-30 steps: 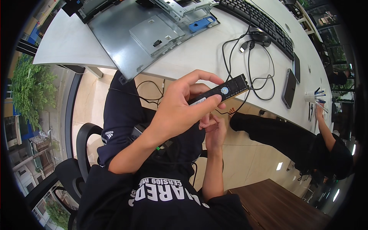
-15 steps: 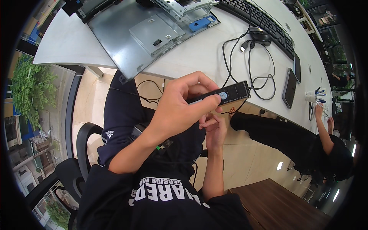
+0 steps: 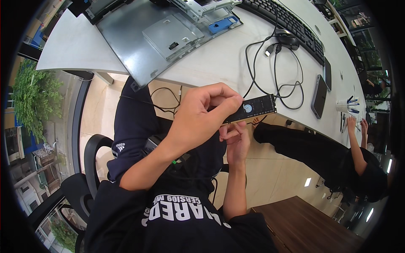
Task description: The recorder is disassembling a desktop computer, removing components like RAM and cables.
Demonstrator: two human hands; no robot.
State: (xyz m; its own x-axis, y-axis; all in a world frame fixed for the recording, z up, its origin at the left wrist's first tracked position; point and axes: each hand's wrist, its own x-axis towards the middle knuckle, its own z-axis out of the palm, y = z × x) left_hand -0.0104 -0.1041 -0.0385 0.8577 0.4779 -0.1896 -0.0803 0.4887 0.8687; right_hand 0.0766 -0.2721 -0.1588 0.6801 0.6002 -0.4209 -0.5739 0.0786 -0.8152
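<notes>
Jutting rightward from left grip (image 3: 206,107), black memory module (image 3: 259,106)

The left hand (image 3: 204,109) pinches, thumb (image 3: 226,108) pressed toward bent fingers (image 3: 218,89), the left forearm (image 3: 149,162) slanting down behind. Just below, the right hand (image 3: 238,144) curls loosely above the right forearm (image 3: 234,192).

A slim black memory module (image 3: 258,105) is held to the right of and slightly above the frame's centre, its broad face visible, right end higher. The face bears a round pale-blue sticker (image 3: 248,108); a gold-coloured strip (image 3: 257,116) lines its lower long edge.
</notes>
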